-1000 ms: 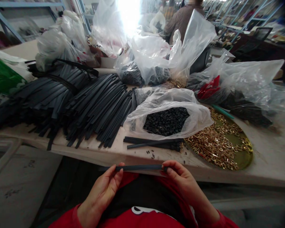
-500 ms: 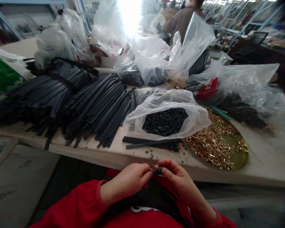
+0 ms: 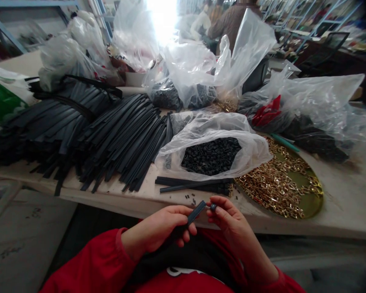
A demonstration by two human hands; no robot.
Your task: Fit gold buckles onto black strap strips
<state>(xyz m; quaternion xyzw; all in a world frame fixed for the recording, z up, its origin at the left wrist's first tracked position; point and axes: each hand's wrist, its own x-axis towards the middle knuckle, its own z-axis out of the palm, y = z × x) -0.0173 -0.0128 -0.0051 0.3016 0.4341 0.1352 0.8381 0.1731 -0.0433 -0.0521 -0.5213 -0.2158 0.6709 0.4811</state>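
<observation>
Left hand (image 3: 163, 228) clasping black strip (image 3: 197, 213), tip angled up; right hand (image 3: 231, 219) pinching small dark piece (image 3: 213, 206) just beside it. Beyond, on table (image 3: 347, 199): bag (image 3: 256, 151) of black loops, round tray (image 3: 314, 203).

From the person's head, the camera looks forward and down, close over the bare left hand (image 3: 160, 226), bare right hand (image 3: 230, 219) and long pale table (image 3: 349, 199).

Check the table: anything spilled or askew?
Small dark bits lie loose near the table edge, outside any container, as if spilled. Just behind, one black strip lies askew to its small pile.
</observation>
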